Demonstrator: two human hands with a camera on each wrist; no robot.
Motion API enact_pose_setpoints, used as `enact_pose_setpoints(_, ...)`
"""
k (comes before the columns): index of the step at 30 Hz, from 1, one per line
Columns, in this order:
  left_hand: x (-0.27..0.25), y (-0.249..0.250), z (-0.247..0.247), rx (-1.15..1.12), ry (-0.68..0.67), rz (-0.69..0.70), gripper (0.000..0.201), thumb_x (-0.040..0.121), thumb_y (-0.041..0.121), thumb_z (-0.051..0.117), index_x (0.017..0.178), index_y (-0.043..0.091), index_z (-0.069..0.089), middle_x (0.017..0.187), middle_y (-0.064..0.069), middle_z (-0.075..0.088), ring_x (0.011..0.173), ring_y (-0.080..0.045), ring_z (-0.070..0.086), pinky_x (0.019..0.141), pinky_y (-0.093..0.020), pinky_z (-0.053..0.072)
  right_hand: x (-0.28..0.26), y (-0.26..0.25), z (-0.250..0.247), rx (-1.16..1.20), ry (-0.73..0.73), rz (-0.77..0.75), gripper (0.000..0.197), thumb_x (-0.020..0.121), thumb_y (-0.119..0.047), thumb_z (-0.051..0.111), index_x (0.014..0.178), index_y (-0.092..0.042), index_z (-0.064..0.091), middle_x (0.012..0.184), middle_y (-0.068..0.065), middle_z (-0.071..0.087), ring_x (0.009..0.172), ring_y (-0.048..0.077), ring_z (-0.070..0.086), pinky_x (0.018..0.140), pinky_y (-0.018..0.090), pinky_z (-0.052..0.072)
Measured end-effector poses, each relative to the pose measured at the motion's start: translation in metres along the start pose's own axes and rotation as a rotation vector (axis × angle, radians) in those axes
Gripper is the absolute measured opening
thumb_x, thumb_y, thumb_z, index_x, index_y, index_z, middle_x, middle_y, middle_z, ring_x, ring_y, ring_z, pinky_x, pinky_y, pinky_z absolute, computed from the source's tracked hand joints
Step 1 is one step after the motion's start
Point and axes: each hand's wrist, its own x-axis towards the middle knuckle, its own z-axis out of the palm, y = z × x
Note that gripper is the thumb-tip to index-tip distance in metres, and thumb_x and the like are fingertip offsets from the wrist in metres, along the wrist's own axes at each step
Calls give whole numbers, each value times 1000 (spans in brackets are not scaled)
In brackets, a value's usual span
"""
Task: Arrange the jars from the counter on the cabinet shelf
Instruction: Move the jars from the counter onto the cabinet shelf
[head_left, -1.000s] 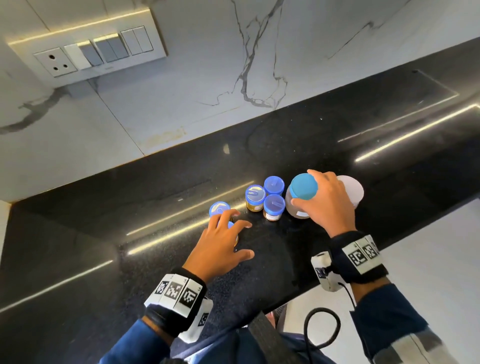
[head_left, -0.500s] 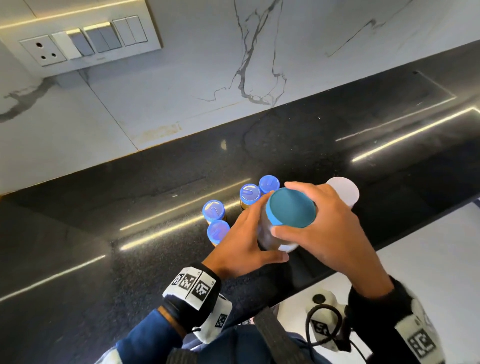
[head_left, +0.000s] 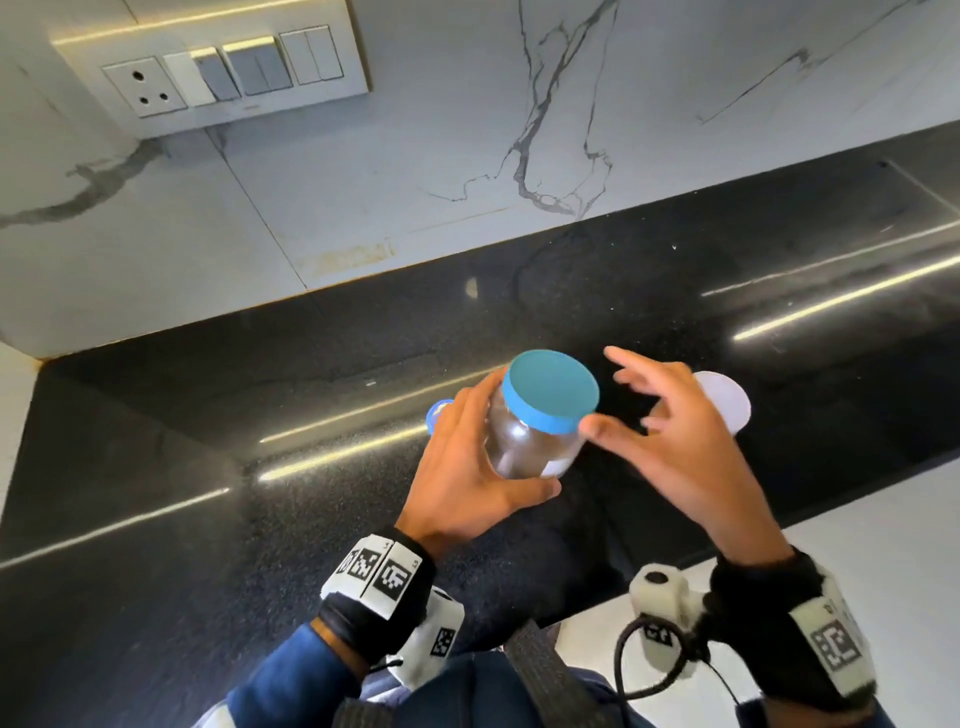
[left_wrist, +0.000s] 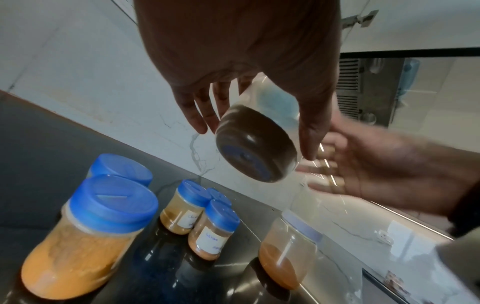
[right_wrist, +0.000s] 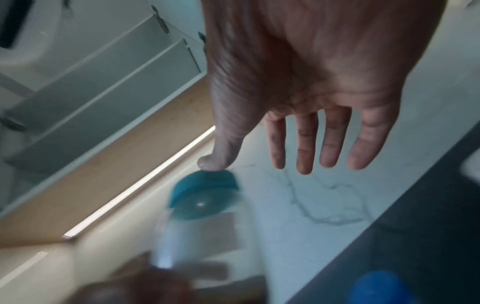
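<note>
The left hand is gripping the big jar above the worktop. The right hand is open beside it. Below the hands, several small jars are waiting; the shelf work seems hardly begun.

Bright; strip-light glare on counter; right-wrist view blurred.

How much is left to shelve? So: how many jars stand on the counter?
6 in the left wrist view: two blue-lidded jars nearest, three smaller blue-lidded ones behind, one white-lidded jar right. More may be hidden.
</note>
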Motion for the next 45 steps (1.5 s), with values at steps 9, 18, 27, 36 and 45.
enact_pose_setpoints(9,-6,-7,-25,-107,130,-59,107,51,42,92,141,42,34,134,25,48,127,-4,46,103,-35,46,21,96,-22,-625,43,313,82,77,-45,77,145,-31,34,151,4,19,134,43,31,102,60,38)
enact_pose_setpoints(18,-17,-3,-33,-84,120,-48,109,52,46,92,144,41,32,135,25,48,127,-6,47,103,-37,46,22,98,-8,-568,282,274,61,75,-30,81,126,-19,49,136,15,39,120,45,44,85,51,50)
enact_pose_setpoints(27,-32,-10,-54,-129,184,-61,108,53,42,93,144,36,35,137,20,50,128,-7,48,104,-39,45,0,50,-3,-374,364,268,62,70,-34,83,123,-23,53,132,11,43,121,37,43,84,39,41)
enact_pose_setpoints(36,-42,-10,-83,-186,266,-51,105,56,35,95,143,34,37,136,14,54,124,-11,54,99,-38,50,5,12,20,-328,354,164,57,70,-32,83,119,-25,55,131,8,46,120,34,44,85,43,44)
enact_pose_setpoints(45,-46,6,-123,-212,384,34,102,54,32,95,141,24,42,135,10,56,123,-6,54,96,-14,43,11,-7,39,-303,341,83,53,68,-30,84,115,-25,58,126,7,49,116,34,45,88,44,44)
